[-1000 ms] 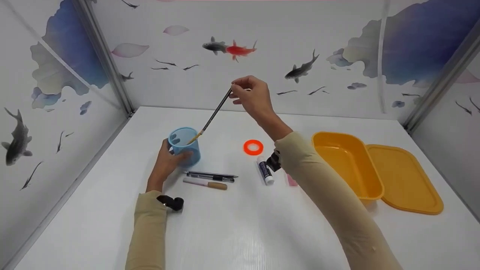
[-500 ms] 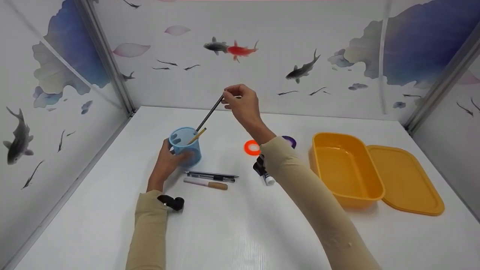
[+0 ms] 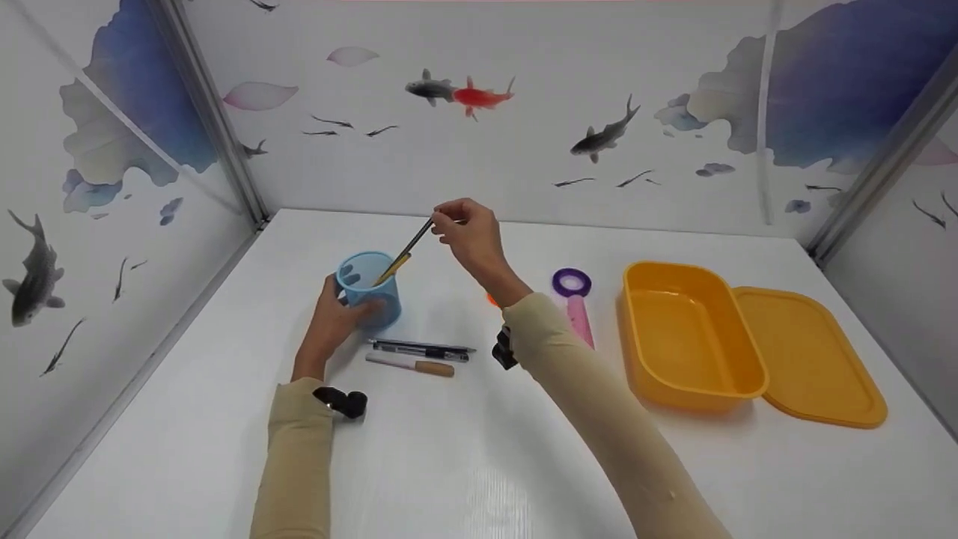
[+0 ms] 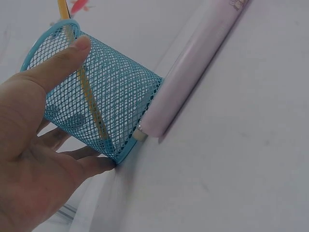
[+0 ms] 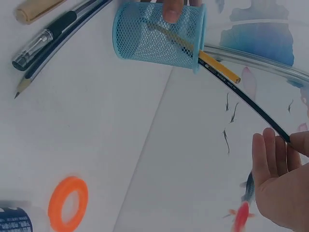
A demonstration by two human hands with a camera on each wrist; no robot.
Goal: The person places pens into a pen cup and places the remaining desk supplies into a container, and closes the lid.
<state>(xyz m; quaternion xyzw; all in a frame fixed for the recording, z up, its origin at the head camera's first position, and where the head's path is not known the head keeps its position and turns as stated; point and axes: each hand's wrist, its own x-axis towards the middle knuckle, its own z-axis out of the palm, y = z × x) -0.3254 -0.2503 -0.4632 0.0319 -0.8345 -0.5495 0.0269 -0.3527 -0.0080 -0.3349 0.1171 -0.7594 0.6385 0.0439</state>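
My left hand (image 3: pixel 329 323) grips a light blue mesh pen cup (image 3: pixel 388 317), thumb on the near side and the other fingers on the far side. A yellow pencil (image 5: pixel 224 69) leans inside the cup, its end sticking out past the rim. High above the table, my right hand (image 3: pixel 473 238) pinches the upper end of a dark pencil (image 5: pixel 253 105) between thumb and fingertip. The dark pencil slants down to the cup, its lower part inside the rim beside the yellow one. A gel pen (image 5: pixel 46 41) and another pencil (image 5: pixel 53 50) lie together in front of the cup.
A marker-like stick (image 3: pixel 393 362) with a tan end lies nearest me. An orange ring (image 5: pixel 54 209) and a blue-labelled tube (image 5: pixel 14 220) lie below the right arm. Further right are a purple ring (image 3: pixel 560 290), a pink strip (image 3: pixel 579 318), a yellow box (image 3: pixel 635 352) and its lid (image 3: pixel 812 352).
My right hand has moved down and left, lowering the dark pencil into the cup. The yellow pencil now leans apart from it. The left hand and cup have stayed in place.
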